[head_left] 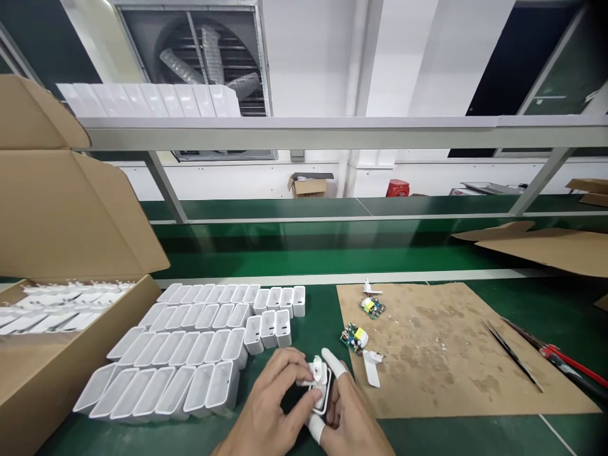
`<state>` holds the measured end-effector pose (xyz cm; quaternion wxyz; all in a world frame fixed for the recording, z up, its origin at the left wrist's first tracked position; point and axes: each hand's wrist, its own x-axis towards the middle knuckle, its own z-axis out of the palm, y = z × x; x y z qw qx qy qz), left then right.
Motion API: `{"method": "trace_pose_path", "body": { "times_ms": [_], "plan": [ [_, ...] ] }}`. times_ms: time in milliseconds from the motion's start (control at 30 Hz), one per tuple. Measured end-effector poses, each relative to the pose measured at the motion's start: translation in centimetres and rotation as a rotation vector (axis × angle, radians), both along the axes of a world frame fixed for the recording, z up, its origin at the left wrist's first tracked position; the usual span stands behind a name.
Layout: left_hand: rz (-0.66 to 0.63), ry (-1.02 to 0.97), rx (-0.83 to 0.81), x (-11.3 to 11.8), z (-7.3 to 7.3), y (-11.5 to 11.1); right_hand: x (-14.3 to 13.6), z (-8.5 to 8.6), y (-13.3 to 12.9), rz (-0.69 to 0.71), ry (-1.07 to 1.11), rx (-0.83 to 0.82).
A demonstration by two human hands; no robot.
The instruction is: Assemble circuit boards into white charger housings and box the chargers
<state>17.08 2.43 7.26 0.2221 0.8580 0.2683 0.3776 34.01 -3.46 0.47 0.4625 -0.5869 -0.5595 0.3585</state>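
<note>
A small white plastic housing [325, 405] sits in my right hand [349, 405], whose fingers close around its side. White finger cots cover my right thumb and index finger. My left hand [275, 402] is closed at the same housing, with its thumb and fingertips on a white plastic plug piece [316, 368] at the opening. My fingers hide much of both parts. Just right of the hands lie a loose white plug piece [372, 368] and a circuit board [354, 337] with a yellow transformer. Farther back are another circuit board [373, 308] and white plug piece [371, 289].
Rows of open white housings [183, 348] stand on the green table at left. Beside them is a cardboard box [95, 335] of white plug pieces. Tweezers [513, 356] lie on a brown cardboard sheet [427, 380], with red-and-black handled pliers [555, 354] at right. A shelf bar [332, 134] crosses above.
</note>
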Motion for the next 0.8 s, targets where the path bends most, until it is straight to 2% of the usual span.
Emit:
{"method": "trace_pose_path", "body": {
  "times_ms": [100,233,400,500,600,733,800],
  "plan": [
    [-0.081,0.068,-0.031,-0.1,0.5,-0.5,0.2,-1.1,0.0,0.026,0.031,0.021],
    [-0.109,0.215,-0.013,-0.3,1.7,-0.9,0.3,-2.2,0.1,0.049,0.101,0.013],
    [-0.195,0.426,-0.061,-0.7,3.6,-0.9,0.4,-1.7,0.2,0.078,0.114,-0.005],
    [-0.179,0.421,-0.028,-0.6,3.5,-0.6,0.8,-0.9,0.1,0.108,0.06,-0.018],
    [-0.144,0.323,0.015,0.0,2.7,-0.1,1.2,-0.6,0.0,0.129,-0.004,-0.01],
    [-0.179,0.285,-0.108,1.0,2.1,0.4,1.2,-1.0,0.3,0.096,-0.056,-0.003],
    [-0.146,0.288,-0.098,1.3,2.1,0.5,1.1,-1.3,0.5,0.094,-0.056,-0.003]
  ]
}}
